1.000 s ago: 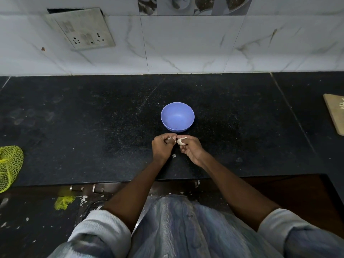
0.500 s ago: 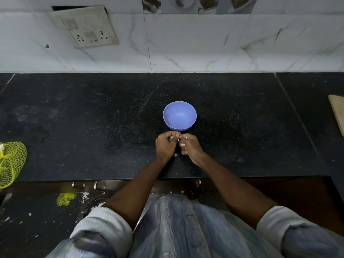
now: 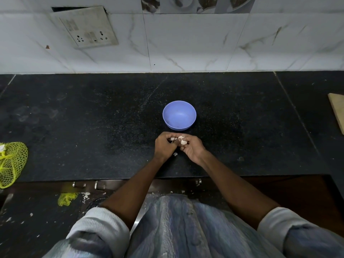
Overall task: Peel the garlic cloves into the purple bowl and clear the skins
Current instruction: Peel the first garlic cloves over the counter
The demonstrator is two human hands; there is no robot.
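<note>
The purple bowl [image 3: 179, 115] stands upright on the black counter [image 3: 93, 127], and I see nothing inside it. Just in front of the bowl, my two hands meet over the counter. My right hand [image 3: 191, 148] pinches a pale garlic clove [image 3: 182, 140] with skin partly on it. My left hand [image 3: 164, 146] has its fingers curled against the clove and pinches a bit of its skin [image 3: 173, 139]. A small scrap of skin [image 3: 175, 154] lies on the counter between my wrists.
A yellow net bag [image 3: 11, 162] lies at the counter's left edge. A wooden board [image 3: 337, 112] juts in at the right edge. Drawer handles [image 3: 98, 185] line the front below the counter. A yellow net scrap [image 3: 67, 198] and white skin bits lie on the dark floor.
Both hands stay together in front of the bowl. The clove has turned between my fingers and more of it shows now than half a second ago.
</note>
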